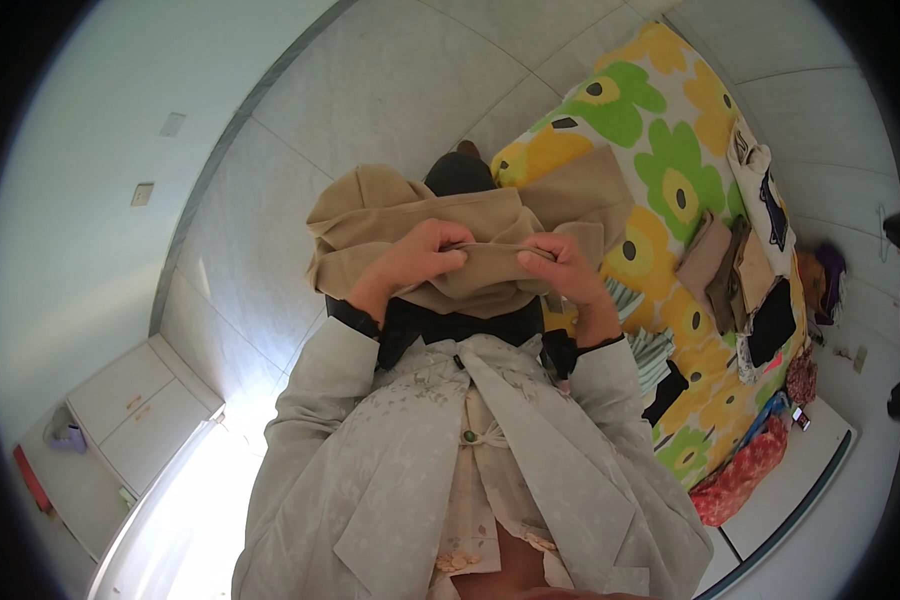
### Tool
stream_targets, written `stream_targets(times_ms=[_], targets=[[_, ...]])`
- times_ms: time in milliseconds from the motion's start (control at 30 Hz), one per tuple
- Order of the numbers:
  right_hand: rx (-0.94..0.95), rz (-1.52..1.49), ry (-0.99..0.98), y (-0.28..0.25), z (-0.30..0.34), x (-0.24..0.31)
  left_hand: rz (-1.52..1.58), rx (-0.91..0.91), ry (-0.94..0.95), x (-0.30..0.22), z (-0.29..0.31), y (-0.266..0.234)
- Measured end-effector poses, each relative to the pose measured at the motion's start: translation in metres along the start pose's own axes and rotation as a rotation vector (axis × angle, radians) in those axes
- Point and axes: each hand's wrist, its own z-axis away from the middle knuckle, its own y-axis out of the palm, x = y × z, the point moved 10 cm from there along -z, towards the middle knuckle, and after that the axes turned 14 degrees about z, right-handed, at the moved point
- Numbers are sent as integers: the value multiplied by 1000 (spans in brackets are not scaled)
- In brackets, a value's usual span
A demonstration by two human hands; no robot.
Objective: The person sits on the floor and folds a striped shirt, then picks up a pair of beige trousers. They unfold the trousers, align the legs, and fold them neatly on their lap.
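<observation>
A tan cloth garment [420, 215] lies bunched across my lap, and its right part spreads onto the edge of the bed. I cannot make out what kind of garment it is. My left hand [422, 255] is closed on a folded edge of it, thumb pointing right. A short way to the right, my right hand [565, 270] pinches the same edge between thumb and fingers. The strip of cloth between the two hands is held fairly straight, and loose folds hang below it.
On my right stands a bed with a flowered cover [670, 180]. Folded brown clothes [725, 270], a white printed garment [765, 190], black cloth [773, 325] and striped cloth [650, 355] lie on it. A white cabinet [140, 405] stands at lower left, beyond the tiled floor [280, 190].
</observation>
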Motion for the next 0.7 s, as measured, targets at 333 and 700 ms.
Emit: stream_targets(times_ms=[333,700], targets=[[127,244,-52,18,-16,32,24,-11,31,-12,4,10],[45,23,-90,18,-11,22,-239,-156,145,-20,15,-13]])
